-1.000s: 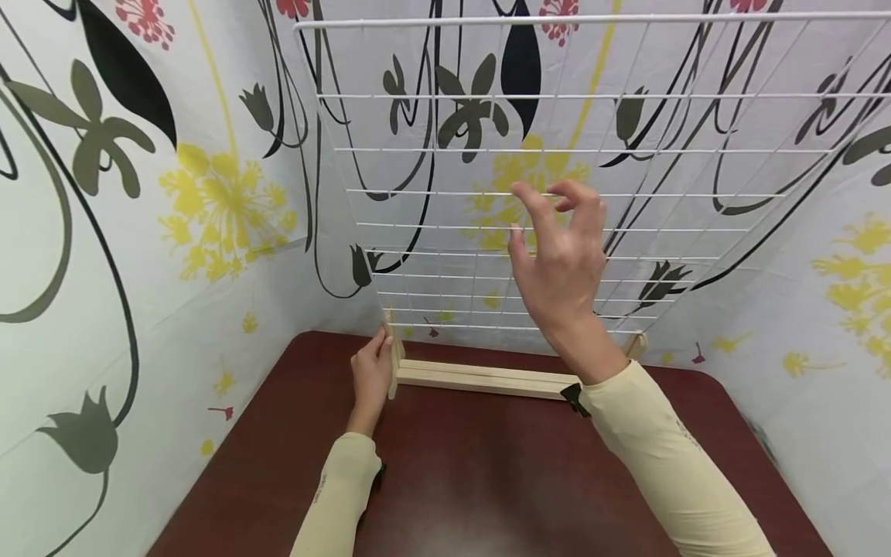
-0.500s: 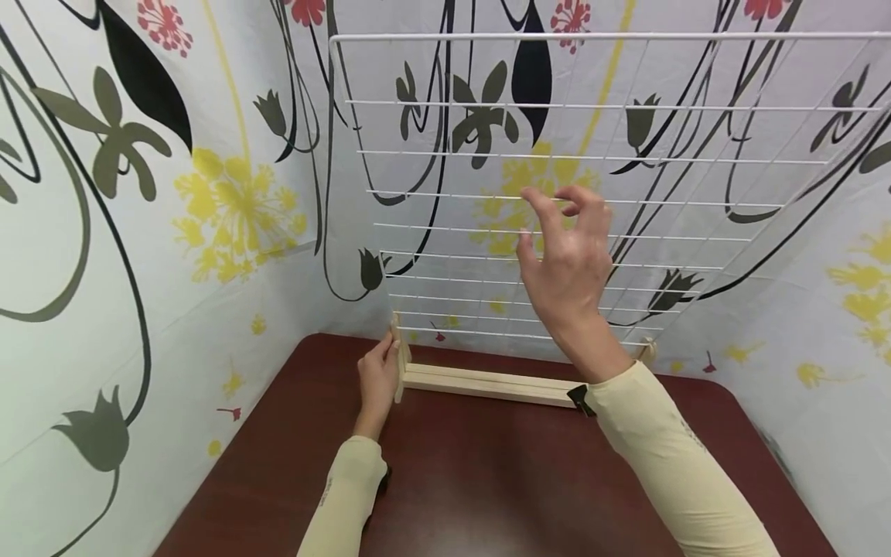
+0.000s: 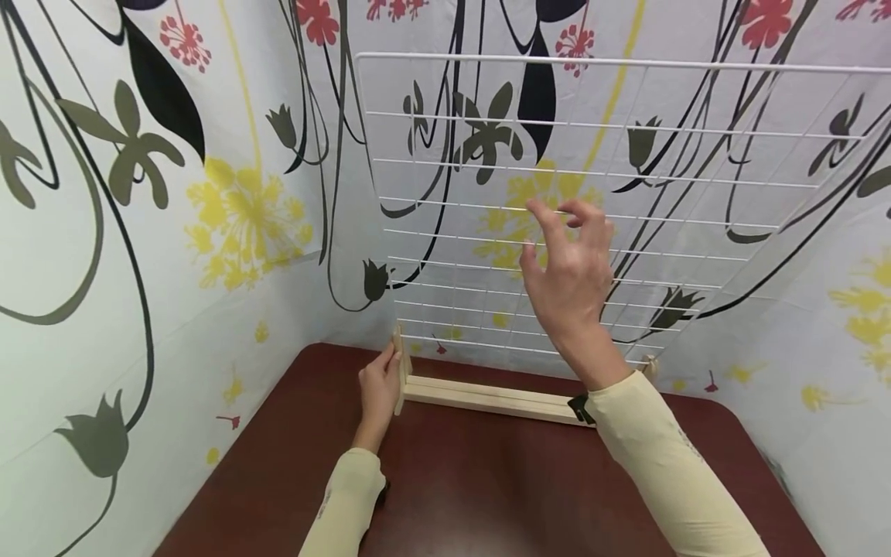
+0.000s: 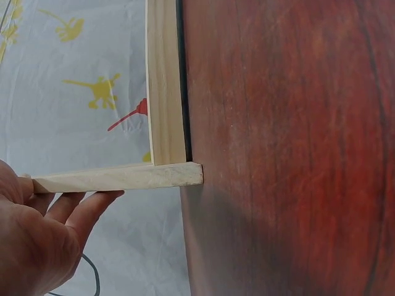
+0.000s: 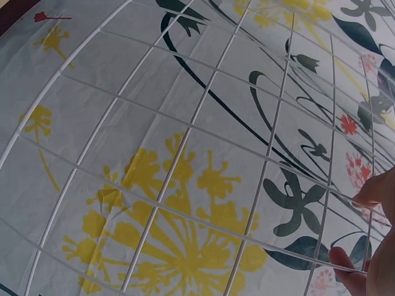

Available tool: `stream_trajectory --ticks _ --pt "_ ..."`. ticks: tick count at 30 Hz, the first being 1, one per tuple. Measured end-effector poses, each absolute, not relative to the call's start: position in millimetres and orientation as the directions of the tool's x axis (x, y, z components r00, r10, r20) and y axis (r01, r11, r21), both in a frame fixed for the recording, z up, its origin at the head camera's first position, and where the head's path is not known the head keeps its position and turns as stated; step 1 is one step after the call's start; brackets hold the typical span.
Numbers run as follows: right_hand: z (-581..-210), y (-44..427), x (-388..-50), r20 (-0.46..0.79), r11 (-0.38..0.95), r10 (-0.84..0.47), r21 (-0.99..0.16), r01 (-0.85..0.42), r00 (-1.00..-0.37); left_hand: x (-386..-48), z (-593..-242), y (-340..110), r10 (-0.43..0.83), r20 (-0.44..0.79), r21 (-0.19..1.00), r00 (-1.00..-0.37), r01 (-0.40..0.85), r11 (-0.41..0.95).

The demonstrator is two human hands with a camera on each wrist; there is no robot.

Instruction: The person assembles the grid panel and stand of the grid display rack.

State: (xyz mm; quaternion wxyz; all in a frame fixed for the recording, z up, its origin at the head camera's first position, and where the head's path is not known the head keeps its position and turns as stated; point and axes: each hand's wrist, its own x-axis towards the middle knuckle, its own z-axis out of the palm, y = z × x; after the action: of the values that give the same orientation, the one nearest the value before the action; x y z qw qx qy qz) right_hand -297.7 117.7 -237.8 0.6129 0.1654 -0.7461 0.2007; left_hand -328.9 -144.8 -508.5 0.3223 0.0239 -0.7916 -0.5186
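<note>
On the red-brown bench (image 3: 480,487), near its back edge, there is a pale wooden bar (image 3: 487,398) with a thin line along it. A flat wooden end piece (image 3: 402,391) stands at its left end. The left hand (image 3: 378,383) pinches that piece between its thumb and fingers. Another bit of wood (image 3: 650,366) shows at the far right.

Above the bar is a big white wire grid (image 3: 626,63). It has thin, shiny wires, lots of boxes and a thicker top edge. Its bottom left corner is right by the top of the end piece; I cannot tell if they are joined. The right hand (image 3: 571,263) holds the grid near its middle, fingers bent onto the wires and thumb apart from them. Behind is a white sheet (image 3: 209,340) with yellow, red and dark flowers.
</note>
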Motion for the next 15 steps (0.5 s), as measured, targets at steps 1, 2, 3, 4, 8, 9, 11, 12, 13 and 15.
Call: stream_trajectory --ticks 1,2,3,4,8,9,11,12,13,15 --pt "-237.9 117.1 -298.5 0.981 0.866 -0.002 -0.095 -0.492 -0.193 -328.0 -508.4 -145.4 -0.374 0.481 0.839 -0.793 0.292 0.459" --pt "-237.6 116.3 -299.5 0.982 0.865 0.0 -0.096 -0.493 -0.191 -327.2 -508.1 -146.0 -0.375 0.477 0.842 -0.795 0.29 0.455" --pt "-237.1 115.6 -300.5 0.982 0.865 0.001 -0.096 -0.492 -0.19 -326.9 -508.4 -146.5 -0.376 0.477 0.841 -0.794 0.29 0.456" --pt "-236.4 115.1 -301.4 0.982 0.866 0.001 -0.096 -0.49 -0.191 -326.7 -508.4 -147.1 -0.376 0.475 0.843 -0.795 0.289 0.454" --pt "-234.4 113.6 -305.4 0.98 0.87 0.012 -0.108 -0.48 -0.198 -326.8 -508.6 -147.7 -0.371 0.482 0.838 -0.794 0.294 0.46" --pt "-234.1 113.3 -306.6 0.98 0.872 0.015 -0.11 -0.477 -0.199 -327.0 -508.7 -147.7 -0.37 0.481 0.838 -0.795 0.294 0.459" --pt "-233.9 113.1 -309.1 0.979 0.874 0.019 -0.115 -0.472 -0.204 -327.3 -508.7 -147.4 -0.37 0.475 0.842 -0.799 0.289 0.456" --pt "-233.8 112.9 -310.6 0.978 0.875 0.021 -0.118 -0.47 -0.207 -327.5 -508.9 -147.1 -0.369 0.471 0.844 -0.801 0.287 0.454" --pt "-233.9 112.9 -312.0 0.977 0.876 0.021 -0.119 -0.467 -0.21 -327.9 -509.2 -146.8 -0.369 0.468 0.845 -0.803 0.285 0.452" --pt "-234.3 113.2 -314.8 0.976 0.879 0.02 -0.121 -0.462 -0.218 -328.7 -509.7 -146.1 -0.37 0.467 0.846 -0.803 0.284 0.451"
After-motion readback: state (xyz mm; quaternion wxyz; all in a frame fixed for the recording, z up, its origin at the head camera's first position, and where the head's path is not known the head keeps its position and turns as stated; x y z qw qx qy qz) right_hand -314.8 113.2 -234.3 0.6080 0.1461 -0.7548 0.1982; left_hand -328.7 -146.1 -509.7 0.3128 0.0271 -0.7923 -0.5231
